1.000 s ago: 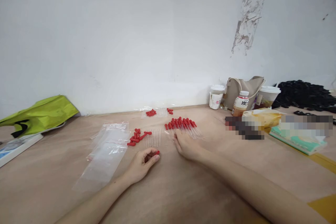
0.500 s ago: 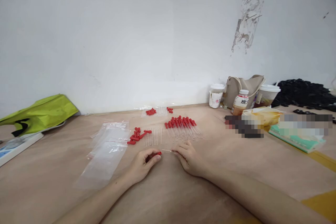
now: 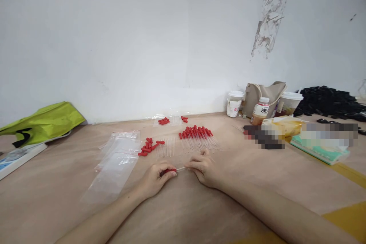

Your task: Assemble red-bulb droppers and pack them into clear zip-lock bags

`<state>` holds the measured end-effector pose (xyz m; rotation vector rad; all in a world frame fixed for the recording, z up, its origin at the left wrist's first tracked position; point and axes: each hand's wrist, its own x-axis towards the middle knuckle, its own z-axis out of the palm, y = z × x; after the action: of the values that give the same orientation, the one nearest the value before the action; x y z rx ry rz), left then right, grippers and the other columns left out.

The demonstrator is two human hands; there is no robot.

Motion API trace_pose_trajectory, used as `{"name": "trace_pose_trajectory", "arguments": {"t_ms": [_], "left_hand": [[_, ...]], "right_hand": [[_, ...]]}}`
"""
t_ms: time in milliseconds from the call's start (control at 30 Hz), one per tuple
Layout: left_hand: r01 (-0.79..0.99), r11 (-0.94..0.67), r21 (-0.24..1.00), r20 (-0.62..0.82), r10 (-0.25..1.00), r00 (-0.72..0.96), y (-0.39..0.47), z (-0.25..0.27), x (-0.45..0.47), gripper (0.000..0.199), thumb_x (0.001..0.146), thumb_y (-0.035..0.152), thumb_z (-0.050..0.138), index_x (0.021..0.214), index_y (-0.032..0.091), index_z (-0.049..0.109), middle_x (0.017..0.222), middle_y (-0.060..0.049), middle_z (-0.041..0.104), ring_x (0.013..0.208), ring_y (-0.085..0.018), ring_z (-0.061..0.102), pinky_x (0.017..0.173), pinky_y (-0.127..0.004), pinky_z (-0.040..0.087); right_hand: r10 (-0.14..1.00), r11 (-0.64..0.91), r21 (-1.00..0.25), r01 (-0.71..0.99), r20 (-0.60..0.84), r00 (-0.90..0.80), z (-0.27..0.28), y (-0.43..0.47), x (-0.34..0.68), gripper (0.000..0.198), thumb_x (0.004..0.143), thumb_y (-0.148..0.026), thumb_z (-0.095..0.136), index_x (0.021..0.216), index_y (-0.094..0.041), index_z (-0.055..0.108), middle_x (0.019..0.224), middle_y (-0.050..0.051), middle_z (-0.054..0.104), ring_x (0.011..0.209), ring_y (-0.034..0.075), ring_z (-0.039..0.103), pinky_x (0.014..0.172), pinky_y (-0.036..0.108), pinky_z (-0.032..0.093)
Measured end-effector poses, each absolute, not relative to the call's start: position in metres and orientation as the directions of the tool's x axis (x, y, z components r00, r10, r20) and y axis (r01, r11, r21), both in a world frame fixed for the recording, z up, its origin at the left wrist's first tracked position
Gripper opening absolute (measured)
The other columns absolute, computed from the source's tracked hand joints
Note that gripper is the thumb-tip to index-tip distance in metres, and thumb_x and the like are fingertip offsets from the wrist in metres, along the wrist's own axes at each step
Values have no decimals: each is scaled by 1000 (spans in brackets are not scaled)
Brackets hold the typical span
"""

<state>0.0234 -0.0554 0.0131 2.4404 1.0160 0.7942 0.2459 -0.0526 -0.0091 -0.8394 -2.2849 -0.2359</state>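
My left hand (image 3: 156,178) pinches a red rubber bulb (image 3: 170,170) between thumb and fingers. My right hand (image 3: 203,169) holds a thin clear dropper tube (image 3: 180,169) whose end meets the bulb. Both hands rest low on the brown paper-covered table (image 3: 183,209). Just beyond them lie a pile of loose red bulbs (image 3: 148,147), a row of bare clear tubes (image 3: 166,148), and a row of assembled droppers with red bulbs (image 3: 197,135).
Clear plastic bags (image 3: 116,164) lie left of my hands. More bulbs and tubes (image 3: 171,121) sit by the wall. At the right stand cups (image 3: 235,103), a bottle (image 3: 260,111), a beige bag (image 3: 264,95), a tissue pack (image 3: 317,148) and black parts (image 3: 328,101). A green bag (image 3: 42,122) lies far left.
My right hand drew back from the row of assembled droppers with a clear tube and brought it to the bulb in my left hand; the two now meet.
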Motion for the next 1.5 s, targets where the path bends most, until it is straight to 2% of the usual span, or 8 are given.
{"name": "trace_pose_trajectory", "arguments": {"t_ms": [300,500,833,1067,1133,1200,1367,1500], "left_hand": [[557,-813,168,553,546,630,-56,12,24,15,85,27,50,78,20,61,68,2,64,63,-13,56,82,-36,29],[545,-838,26,610,446,656,-62,20,27,13,84,22,49,75,19,59,67,1,63,74,-15,57,95,-45,18],[526,-850,-42,617,392,683,-59,15,31,17,84,20,45,74,19,59,68,0,62,70,-14,56,95,-45,23],[612,-791,7,649,469,599,-53,17,24,9,82,23,51,86,21,59,79,-1,63,78,-17,56,93,-44,26],[658,-752,44,688,501,526,-51,16,20,17,80,25,53,97,20,56,87,-3,62,84,-20,55,90,-42,31],[700,-706,103,701,551,453,-48,13,16,23,79,26,54,101,20,54,90,-5,60,87,-21,54,82,-38,37],[709,-677,198,563,670,483,-45,10,16,13,81,26,49,72,18,55,70,-2,57,67,-17,54,63,-28,41],[706,-674,217,492,700,517,-47,10,17,27,81,29,48,57,18,44,58,1,50,53,-13,48,51,-24,37]], "right_hand": [[352,739,236,631,664,-660,-10,-54,243,21,71,-6,43,80,-16,58,67,1,53,57,10,38,71,32,23],[322,753,265,602,650,-688,-8,-56,239,16,69,-6,41,72,-15,53,65,1,51,55,11,35,70,31,24],[365,763,234,602,613,-701,-9,-57,232,13,65,-5,43,65,-14,52,64,2,52,53,10,34,70,31,25],[532,652,218,726,550,-644,6,-65,230,11,73,-14,47,72,-16,58,71,6,61,73,17,47,75,35,24],[619,594,182,784,519,-590,13,-63,233,13,75,-16,47,70,-15,59,72,7,63,74,18,50,74,34,24],[740,489,63,870,498,-452,20,-57,236,19,78,-20,45,68,-16,61,70,6,64,69,16,52,73,33,25],[936,154,-350,924,352,-23,35,-20,230,23,76,-27,45,64,-20,62,67,2,66,64,15,56,69,29,28],[951,38,-383,923,299,85,33,12,209,23,76,-30,46,66,-20,64,73,5,67,73,18,58,73,31,28]]}}
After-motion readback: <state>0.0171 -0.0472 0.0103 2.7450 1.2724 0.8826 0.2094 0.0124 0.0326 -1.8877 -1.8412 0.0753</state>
